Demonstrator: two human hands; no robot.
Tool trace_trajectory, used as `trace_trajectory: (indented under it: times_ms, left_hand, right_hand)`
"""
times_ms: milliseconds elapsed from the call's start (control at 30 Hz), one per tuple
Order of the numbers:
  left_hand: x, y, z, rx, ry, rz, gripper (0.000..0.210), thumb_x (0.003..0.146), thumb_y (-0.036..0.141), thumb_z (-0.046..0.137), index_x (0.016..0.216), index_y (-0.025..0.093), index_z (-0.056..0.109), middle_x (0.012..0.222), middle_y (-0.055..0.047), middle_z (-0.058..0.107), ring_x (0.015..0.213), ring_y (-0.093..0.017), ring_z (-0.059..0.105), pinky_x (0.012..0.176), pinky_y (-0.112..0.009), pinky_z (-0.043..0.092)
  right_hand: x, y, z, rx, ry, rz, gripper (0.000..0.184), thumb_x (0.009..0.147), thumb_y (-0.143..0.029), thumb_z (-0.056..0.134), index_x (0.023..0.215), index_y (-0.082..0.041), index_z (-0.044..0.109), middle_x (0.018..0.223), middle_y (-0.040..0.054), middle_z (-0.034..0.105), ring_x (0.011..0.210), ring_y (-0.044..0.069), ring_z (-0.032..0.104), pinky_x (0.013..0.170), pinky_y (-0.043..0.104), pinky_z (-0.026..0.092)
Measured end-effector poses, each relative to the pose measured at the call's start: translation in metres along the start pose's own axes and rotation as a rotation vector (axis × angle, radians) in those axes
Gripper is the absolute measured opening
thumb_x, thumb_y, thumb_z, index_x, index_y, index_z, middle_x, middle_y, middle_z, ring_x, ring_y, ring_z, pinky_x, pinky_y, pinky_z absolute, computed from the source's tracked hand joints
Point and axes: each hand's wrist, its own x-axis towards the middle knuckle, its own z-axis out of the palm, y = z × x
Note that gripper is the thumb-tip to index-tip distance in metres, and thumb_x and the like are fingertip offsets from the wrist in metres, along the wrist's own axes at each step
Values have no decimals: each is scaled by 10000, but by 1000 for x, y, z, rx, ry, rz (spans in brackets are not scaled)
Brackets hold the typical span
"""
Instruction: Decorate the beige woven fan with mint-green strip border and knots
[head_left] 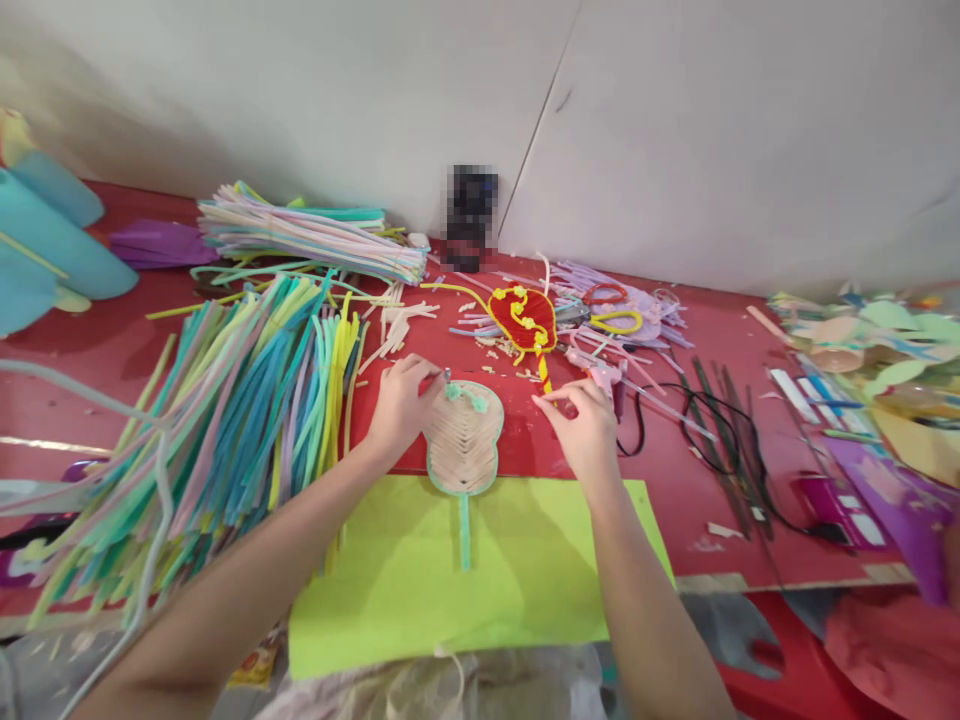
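A pale fan-shaped craft piece [463, 450] with a mint-green outline and a thin green handle lies in front of me, partly over a lime-green sheet [450, 600]. Small mint-green pieces sit near its top. My left hand [405, 405] is at the fan's upper left edge, thumb and fingers pinched together; a tiny greyish bit shows at the fingertips, too small to name. To the right of the fan, my right hand [589, 430] has thumb and forefinger pinched, and whatever lies between them is too small to see. Its fingertips are close to the yellow twisted handle of a red fan [517, 320].
Bundled pipe cleaners [247, 390] cover the left of the red table, with another bundle [315, 240] behind. Scissors [616, 321] and a pink glue gun [604, 375] lie beyond my right hand. A black cord [701, 455], dark sticks and paper cutouts [892, 350] are further right.
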Motion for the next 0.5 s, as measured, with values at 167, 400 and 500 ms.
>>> trace_trajectory:
  times_ms: [167, 400, 500]
  left_hand:
    - [4, 35, -4, 157, -64, 123, 158, 882, 267, 515, 812, 187, 631, 868, -16, 650, 842, -180, 569, 852, -365, 367]
    - [30, 41, -11, 272, -205, 145, 219, 899, 183, 426, 843, 160, 637, 843, -56, 640, 815, -188, 582, 790, -329, 421]
    - [27, 28, -30, 366, -205, 131, 196, 880, 200, 465, 903, 182, 659, 919, -62, 640, 913, -210, 577, 869, -351, 414]
  right_hand:
    - [28, 22, -6, 4, -5, -10, 157, 816, -336, 629, 738, -199, 634, 828, 48, 613, 960, 238, 581, 853, 389, 423]
    - [33, -20, 19, 60, -183, -34, 142, 866, -307, 559, 835, -206, 655, 849, 50, 630, 859, 204, 585, 789, 343, 421]
    - [34, -49, 40, 132, -260, -91, 112, 855, -294, 580, 837, -213, 655, 855, 41, 636, 876, 197, 582, 815, 337, 416]
